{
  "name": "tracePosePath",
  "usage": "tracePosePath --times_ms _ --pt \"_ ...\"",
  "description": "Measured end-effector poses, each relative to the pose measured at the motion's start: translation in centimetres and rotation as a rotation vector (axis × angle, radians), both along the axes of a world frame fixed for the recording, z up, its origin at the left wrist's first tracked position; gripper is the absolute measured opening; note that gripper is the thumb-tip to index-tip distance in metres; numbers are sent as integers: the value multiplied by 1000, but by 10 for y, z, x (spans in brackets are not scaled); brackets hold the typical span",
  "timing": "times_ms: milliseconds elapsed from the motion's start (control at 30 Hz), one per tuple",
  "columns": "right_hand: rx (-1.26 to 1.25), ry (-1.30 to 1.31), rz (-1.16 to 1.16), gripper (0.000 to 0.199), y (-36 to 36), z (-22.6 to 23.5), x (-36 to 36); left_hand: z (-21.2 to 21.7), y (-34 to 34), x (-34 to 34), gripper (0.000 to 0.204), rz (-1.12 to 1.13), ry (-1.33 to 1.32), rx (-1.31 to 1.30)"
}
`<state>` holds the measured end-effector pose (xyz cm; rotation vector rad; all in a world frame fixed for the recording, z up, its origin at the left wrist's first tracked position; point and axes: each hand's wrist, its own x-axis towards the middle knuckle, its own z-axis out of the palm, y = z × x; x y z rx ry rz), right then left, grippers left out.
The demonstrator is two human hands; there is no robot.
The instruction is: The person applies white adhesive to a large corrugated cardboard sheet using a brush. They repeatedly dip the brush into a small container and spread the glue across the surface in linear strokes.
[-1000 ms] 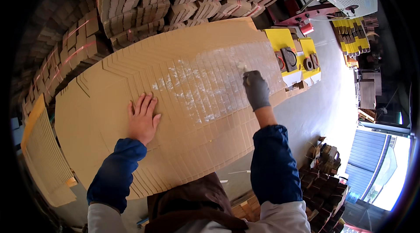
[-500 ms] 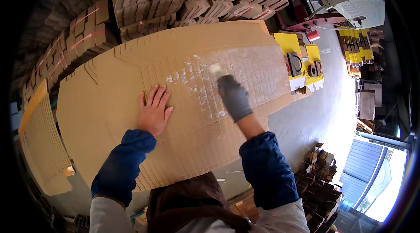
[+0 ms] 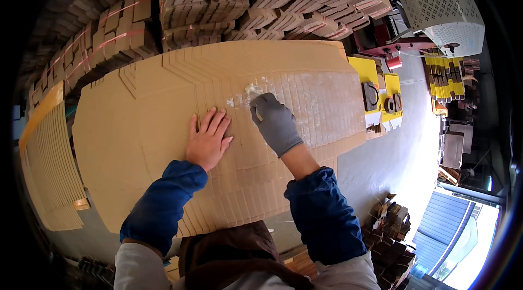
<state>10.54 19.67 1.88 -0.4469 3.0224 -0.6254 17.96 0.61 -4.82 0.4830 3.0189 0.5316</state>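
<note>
Overlapping flat cardboard sheets lie fanned in front of me, their edges stepped in rows. My bare left hand rests flat on them with fingers spread. To its right, my right hand in a grey glove is closed round what looks like a brush; only its pale, whitish end shows past the fingers, against the cardboard. Its handle is hidden in the glove. A shiny, wet-looking whitish coating covers the stepped edges on the right, with brighter streaks around the pale end.
Strapped bundles of cardboard are piled along the far side. A further fan of sheets is at the left. Yellow boxes with dark rolls stand beyond the right end, near a machine with a perforated guard. Dark stacked pieces sit lower right.
My right hand has moved slightly left with the brush, closer to my left hand. The left hand stays flat on the cardboard, and the whole view has shifted a little.
</note>
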Motion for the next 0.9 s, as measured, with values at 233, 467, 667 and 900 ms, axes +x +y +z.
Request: tracePosePath --times_ms 233,467,667,900 --pt "-48 -2 -72 10 16 -1 -28 -3 -7 2 50 10 21 22" --pt "-105 -153 -193 13 87 9 -80 -2 -1 -3 49 -11 45 66" --pt "-394 -307 95 12 30 14 -87 -1 -8 0 49 1 45 52" --pt "-443 -326 -5 15 44 16 -98 -4 -10 2 50 9 40 48"
